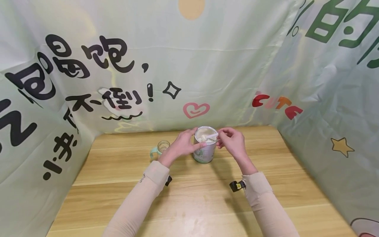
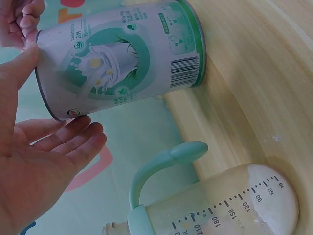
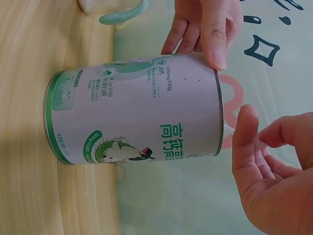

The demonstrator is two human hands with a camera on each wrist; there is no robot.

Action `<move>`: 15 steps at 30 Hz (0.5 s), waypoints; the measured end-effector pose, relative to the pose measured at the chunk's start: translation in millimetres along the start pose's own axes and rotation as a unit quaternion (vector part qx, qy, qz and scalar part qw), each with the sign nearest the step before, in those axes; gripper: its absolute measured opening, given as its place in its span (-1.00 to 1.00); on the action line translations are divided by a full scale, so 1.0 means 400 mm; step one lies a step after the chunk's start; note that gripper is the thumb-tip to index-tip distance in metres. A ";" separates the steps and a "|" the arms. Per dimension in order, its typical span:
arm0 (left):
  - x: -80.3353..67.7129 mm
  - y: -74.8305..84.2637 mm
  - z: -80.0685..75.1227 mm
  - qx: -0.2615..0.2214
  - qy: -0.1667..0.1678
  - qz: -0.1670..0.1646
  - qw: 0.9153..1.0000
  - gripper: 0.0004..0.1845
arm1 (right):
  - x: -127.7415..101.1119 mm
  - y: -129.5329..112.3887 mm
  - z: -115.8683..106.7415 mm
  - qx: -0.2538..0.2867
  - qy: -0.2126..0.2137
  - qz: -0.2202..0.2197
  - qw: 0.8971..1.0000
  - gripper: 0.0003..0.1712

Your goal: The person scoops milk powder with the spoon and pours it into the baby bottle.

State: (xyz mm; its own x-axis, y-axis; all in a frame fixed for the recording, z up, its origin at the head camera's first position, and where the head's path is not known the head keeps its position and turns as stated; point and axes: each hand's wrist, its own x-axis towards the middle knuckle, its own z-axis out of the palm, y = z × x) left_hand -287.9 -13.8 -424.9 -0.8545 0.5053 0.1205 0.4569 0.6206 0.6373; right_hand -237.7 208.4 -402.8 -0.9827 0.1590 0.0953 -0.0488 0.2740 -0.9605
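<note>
A light wooden bench (image 1: 118,197) was enclosed on three sides by a pale green cloth backdrop (image 1: 225,65), printed with black characters, a pink heart (image 1: 196,110) and a yellow star (image 1: 341,146).

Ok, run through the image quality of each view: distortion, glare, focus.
Head view: wide-angle bend, the table edges splay outward; soft even light, a faint sheen on the backdrop. Left wrist view: the can is sharp, the left hand close and slightly soft, the bottle cut by the frame. Right wrist view: rotated sideways, print on the can legible, no harsh glare.
</note>
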 end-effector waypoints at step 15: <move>0.003 -0.006 0.004 0.006 0.003 0.008 1.000 0.04 | 0.004 0.002 0.004 0.002 0.016 0.004 1.000 -0.68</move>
State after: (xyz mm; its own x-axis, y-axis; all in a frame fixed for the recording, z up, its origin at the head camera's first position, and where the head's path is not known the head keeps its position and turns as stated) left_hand -289.8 -13.8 -427.5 -0.8490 0.5108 0.1355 0.4727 0.6194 0.6268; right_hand -239.6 207.3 -403.9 -0.9769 0.1915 0.0952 -0.0410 0.2694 -0.9622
